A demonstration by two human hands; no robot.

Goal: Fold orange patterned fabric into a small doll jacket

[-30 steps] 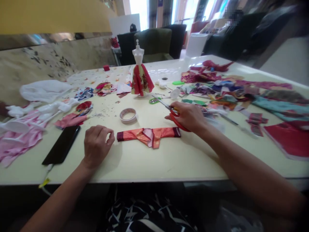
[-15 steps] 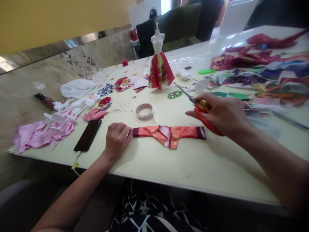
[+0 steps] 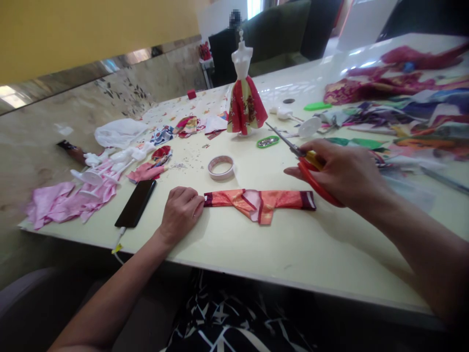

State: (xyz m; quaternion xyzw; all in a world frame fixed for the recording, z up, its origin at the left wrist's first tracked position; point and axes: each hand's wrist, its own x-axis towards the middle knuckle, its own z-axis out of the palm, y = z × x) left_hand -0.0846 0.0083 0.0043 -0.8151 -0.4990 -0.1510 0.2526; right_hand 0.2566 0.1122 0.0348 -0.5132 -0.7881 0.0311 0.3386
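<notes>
A small orange doll's jacket [image 3: 273, 199] with dark maroon cuffs lies flat on the pale table, its sleeves stretched out sideways. At the cuff on its left end, my left hand [image 3: 182, 209] rests on the table, fingers curled closed on the fabric edge. My right hand [image 3: 342, 171] is closed around the handles of red-and-yellow scissors [image 3: 293, 147], held above the table past the other cuff. The blades point forward and left, toward a white doll dress form [image 3: 242, 59] in a red and cream skirt [image 3: 246, 105].
A roll of tape [image 3: 221, 167] lies just beyond the jacket. To the left are a black phone [image 3: 135, 203] on a cable and pink fabric [image 3: 54, 203]. A small green tray [image 3: 267, 142] sits near the dress form. Fabric scraps [image 3: 366, 90] cover the right side.
The camera view has shifted slightly. Both hands, the scissors and the doll's jacket keep about the same places on and over the table.
</notes>
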